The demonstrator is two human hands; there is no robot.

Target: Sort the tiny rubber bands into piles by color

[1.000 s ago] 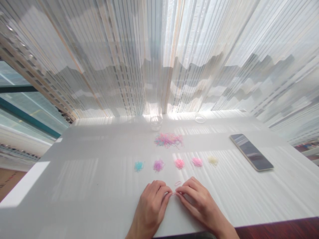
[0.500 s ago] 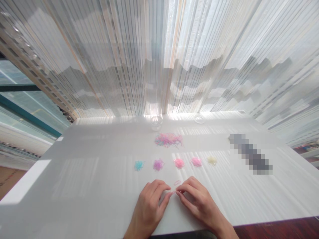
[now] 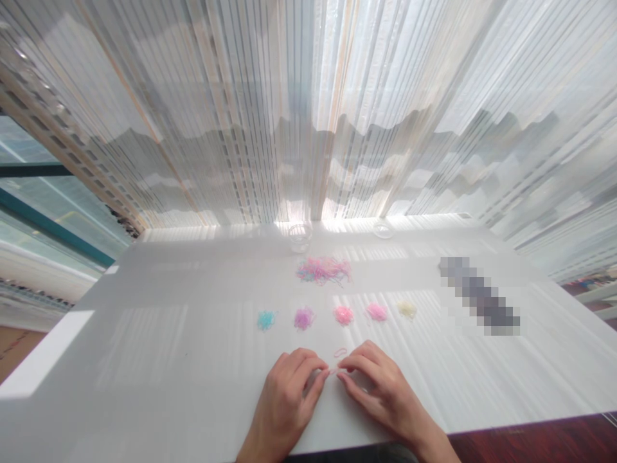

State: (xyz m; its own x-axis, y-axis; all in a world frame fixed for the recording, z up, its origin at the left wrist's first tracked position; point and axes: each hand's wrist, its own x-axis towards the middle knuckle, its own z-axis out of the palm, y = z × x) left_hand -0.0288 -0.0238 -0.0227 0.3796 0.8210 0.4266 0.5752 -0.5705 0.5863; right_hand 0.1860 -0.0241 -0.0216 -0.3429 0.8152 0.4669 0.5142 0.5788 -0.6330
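Near the table's front edge, my left hand [image 3: 290, 393] pinches a small pink band [image 3: 332, 371] between thumb and forefinger. My right hand [image 3: 380, 390] is just to the right, its thumb and forefinger slightly parted at the band's other end; whether they grip it is too small to tell. A loose pink band [image 3: 340, 352] lies just beyond the fingertips. Past it sit small piles in a row: teal [image 3: 266, 320], purple [image 3: 303, 318], coral pink [image 3: 344, 315], light pink [image 3: 376, 312] and pale yellow [image 3: 407, 309].
A larger mixed pile of bands [image 3: 324, 270] lies farther back on the white table [image 3: 159, 366]. Behind it stand a clear round container [image 3: 300, 236] and a clear lid or dish [image 3: 384, 231]. A blurred dark object [image 3: 481, 297] lies at the right. Striped curtains [image 3: 299, 128] hang behind.
My right thumb and forefinger have parted a little, and my left fingertips have closed on the band. The whole view has shifted slightly.
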